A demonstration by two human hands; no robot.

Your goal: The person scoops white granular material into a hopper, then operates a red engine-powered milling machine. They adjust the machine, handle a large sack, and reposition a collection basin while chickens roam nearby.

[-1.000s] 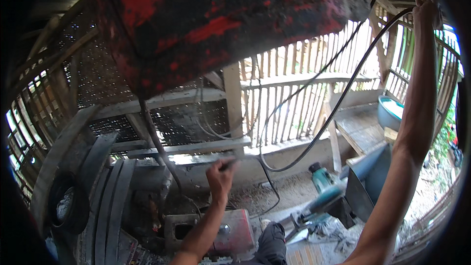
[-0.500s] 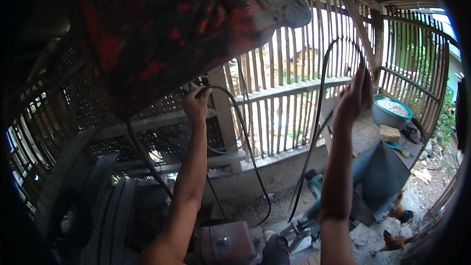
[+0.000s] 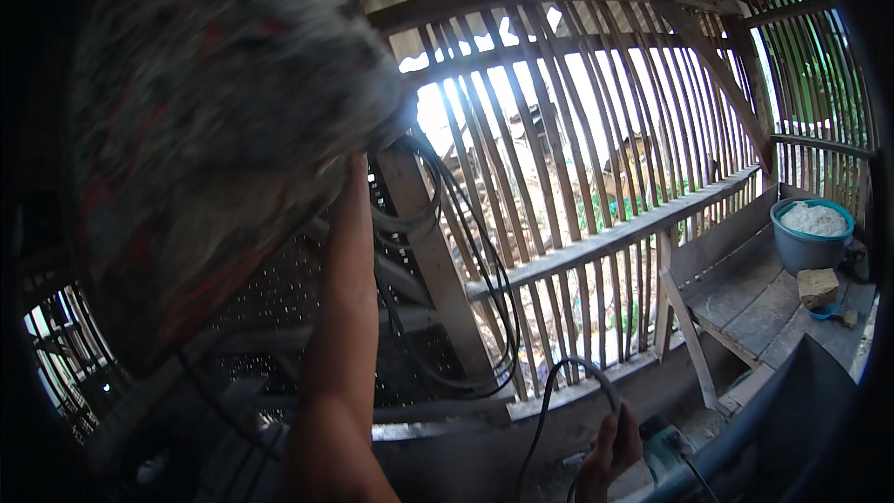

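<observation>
Most of the black rubber cable [image 3: 466, 261] hangs looped on the wooden post at twelve o'clock. My right hand [image 3: 610, 452] grips its loose end at five; my left hand's grasp is hidden.

A black cable [image 3: 484, 279] is hanging in dark loops against the pale, sunlit slatted wall [image 3: 596, 158], whose thin brown strips are making a pattern of close upright stripes. The blurred cloth [image 3: 214, 121] overhead is showing grey, mottled with faded red patches. A grey-blue bucket [image 3: 808, 244] with a teal rim is holding something white and grainy. Beside it, a tan block [image 3: 818, 285] is lying on the weathered grey bench [image 3: 745, 303]. A teal-green power tool [image 3: 663, 447] is showing near the bottom edge. Green leaves [image 3: 843, 84] are glowing through the slats at right.
</observation>
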